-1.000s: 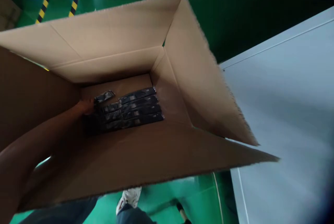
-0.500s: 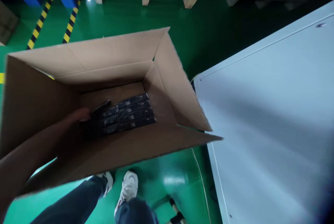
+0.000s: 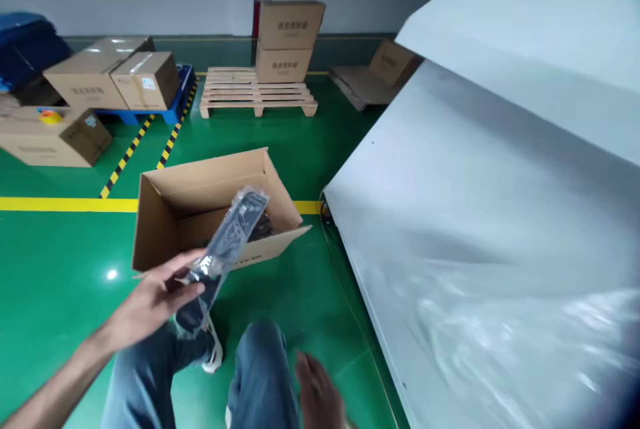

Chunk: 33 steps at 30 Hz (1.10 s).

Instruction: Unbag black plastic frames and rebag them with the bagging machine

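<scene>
My left hand (image 3: pixel 157 296) is closed on a long dark strip-shaped item in clear plastic wrap (image 3: pixel 227 239), thumb on one side and fingers on the other. The item slants up and to the right, above the near side of an open cardboard box (image 3: pixel 215 179). More dark wrapped pieces (image 3: pixel 261 228) lie inside the box, partly hidden behind the held one. My right hand (image 3: pixel 320 392) is low in the view beside my right knee, blurred by motion, so its fingers do not show clearly.
A large pale panel or cabinet (image 3: pixel 450 229) fills the right side, with clear plastic film (image 3: pixel 525 329) on it. A thin cable (image 3: pixel 350 306) runs along the green floor. Behind the box are a wooden pallet (image 3: pixel 230 90) with stacked cartons (image 3: pixel 290 32) and a blue pallet (image 3: pixel 184 96) with boxes.
My left hand has come up out of the box with one wrapped item. The view has lifted, the box appears smaller, and my right hand has entered at the bottom.
</scene>
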Tool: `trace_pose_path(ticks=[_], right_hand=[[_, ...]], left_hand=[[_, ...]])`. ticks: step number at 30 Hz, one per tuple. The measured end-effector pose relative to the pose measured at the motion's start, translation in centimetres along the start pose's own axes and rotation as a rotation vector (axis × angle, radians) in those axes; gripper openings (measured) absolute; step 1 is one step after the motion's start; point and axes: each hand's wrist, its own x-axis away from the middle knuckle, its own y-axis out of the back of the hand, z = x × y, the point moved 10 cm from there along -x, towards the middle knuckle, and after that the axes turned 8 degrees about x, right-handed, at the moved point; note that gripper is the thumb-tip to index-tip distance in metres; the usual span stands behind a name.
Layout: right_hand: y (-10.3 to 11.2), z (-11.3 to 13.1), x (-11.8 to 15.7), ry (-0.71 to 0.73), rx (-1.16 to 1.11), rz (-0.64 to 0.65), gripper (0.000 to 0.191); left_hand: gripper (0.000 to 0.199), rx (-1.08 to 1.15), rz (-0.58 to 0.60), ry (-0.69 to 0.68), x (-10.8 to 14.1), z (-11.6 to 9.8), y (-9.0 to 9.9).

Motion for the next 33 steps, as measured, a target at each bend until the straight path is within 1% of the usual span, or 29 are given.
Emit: trace_pose_path(ticks=[2, 3, 5, 6, 8, 10, 11, 12, 14, 16, 17, 19, 20, 21, 24, 26, 28, 31, 33], right_hand=[[-0.4, 4.3, 0.3, 0.048, -0.291, 0.081, 0.059], [-0.2, 6.7, 0.8, 0.071, -0.432, 0.100, 0.062], [0.7, 10.7, 2.1, 0.096, -0.603, 0.080, 0.067], [1.0, 12.2, 2.9, 0.096, -0.647, 0.083, 0.068], [1.2, 13.9, 4.6, 0.054, -0.750, 0.104, 0.071], [0.9, 14.1, 6.1, -0.023, -0.878, 0.155, 0.074], [0.8, 13.8, 6.7, -0.071, -0.934, 0.173, 0.073], [0.7, 13.4, 7.1, -0.119, -0.977, 0.183, 0.069], [0.7, 12.2, 7.8, -0.209, -1.034, 0.189, 0.059], [0.4, 11.0, 8.3, -0.302, -1.109, 0.211, 0.051], [0.1, 10.6, 8.5, -0.343, -1.158, 0.239, 0.049], [-0.5, 10.3, 9.1, -0.393, -1.227, 0.298, 0.050], [-0.7, 10.3, 9.3, -0.387, -1.225, 0.310, 0.051], [-0.6, 10.4, 9.5, -0.356, -1.195, 0.304, 0.052], [0.1, 11.3, 9.9, -0.190, -1.030, 0.256, 0.054], [0.5, 12.1, 10.2, -0.084, -0.933, 0.255, 0.053], [1.0, 12.7, 10.4, 0.007, -0.844, 0.257, 0.049], [2.5, 13.0, 10.3, 0.114, -0.741, 0.159, 0.044], [3.4, 13.0, 10.3, 0.145, -0.712, 0.109, 0.039]], left_hand=[[0.055, -0.016, 0.043, -0.010, 4.0, 0.3, -3.3], [0.054, -0.042, 0.063, -0.022, 5.7, 0.5, -4.9], [0.052, -0.112, 0.050, -0.070, 8.6, 0.6, -7.5], [0.050, -0.150, 0.016, -0.107, 9.8, 0.5, -8.4], [0.045, -0.227, -0.059, -0.172, 11.9, 0.3, -9.8], [0.041, -0.306, -0.088, -0.208, 13.6, 0.3, -11.0], [0.041, -0.343, -0.080, -0.221, 14.3, 0.3, -11.6], [0.042, -0.366, -0.055, -0.235, 15.0, 0.3, -12.1], [0.047, -0.346, 0.036, -0.261, 16.3, 0.5, -12.9], [0.056, -0.228, 0.099, -0.240, 17.4, 0.9, -13.0], [0.056, -0.144, 0.089, -0.197, 17.6, 1.4, -12.7], [0.051, 0.035, -0.007, -0.067, 17.8, 2.7, -11.8], [0.050, 0.123, -0.048, 0.003, 17.7, 3.3, -11.7], [0.051, 0.205, -0.064, 0.063, 17.6, 3.8, -12.0], [0.062, 0.376, -0.007, 0.172, 16.8, 4.0, -14.1], [0.065, 0.386, 0.007, 0.208, 16.4, 3.8, -14.7], [0.063, 0.330, -0.033, 0.227, 16.4, 3.7, -14.2], [0.058, 0.246, -0.147, 0.238, 16.8, 3.8, -12.6], [0.058, 0.195, -0.236, 0.234, 17.2, 3.9, -11.5]])
